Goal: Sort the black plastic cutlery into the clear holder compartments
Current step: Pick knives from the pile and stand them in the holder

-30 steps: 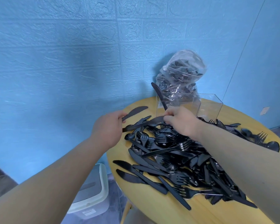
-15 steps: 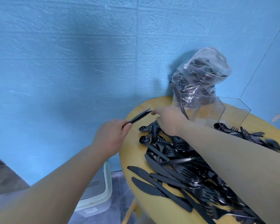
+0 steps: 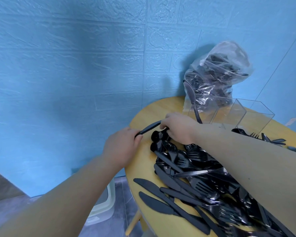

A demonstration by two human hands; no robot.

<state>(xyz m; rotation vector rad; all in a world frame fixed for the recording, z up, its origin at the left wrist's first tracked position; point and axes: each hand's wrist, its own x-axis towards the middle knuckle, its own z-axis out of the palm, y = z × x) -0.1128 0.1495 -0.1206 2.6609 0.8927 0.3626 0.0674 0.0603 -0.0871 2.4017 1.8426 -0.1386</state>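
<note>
Both my hands are at the cutlery pile.
My left hand [image 3: 120,147] grips a knife [image 3: 148,129] by its handle; my right hand [image 3: 177,128] pinches its blade above the pile [image 3: 195,177]; the holder [image 3: 236,117] stands beyond with one knife upright inside.

Two hands are in view, a left hand [image 3: 121,147] and a right hand [image 3: 178,129]. One round worktop [image 3: 143,170] carries everything. One clear holder [image 3: 232,117] stands near its far edge, with three compartments visible and one knife [image 3: 191,98] upright in the leftmost. One clear plastic bag [image 3: 219,74] of cutlery sits behind it. The loose pile of black cutlery [image 3: 203,182] holds too many overlapping pieces to count. One knife in hand [image 3: 149,128] is held between the two hands.
</note>
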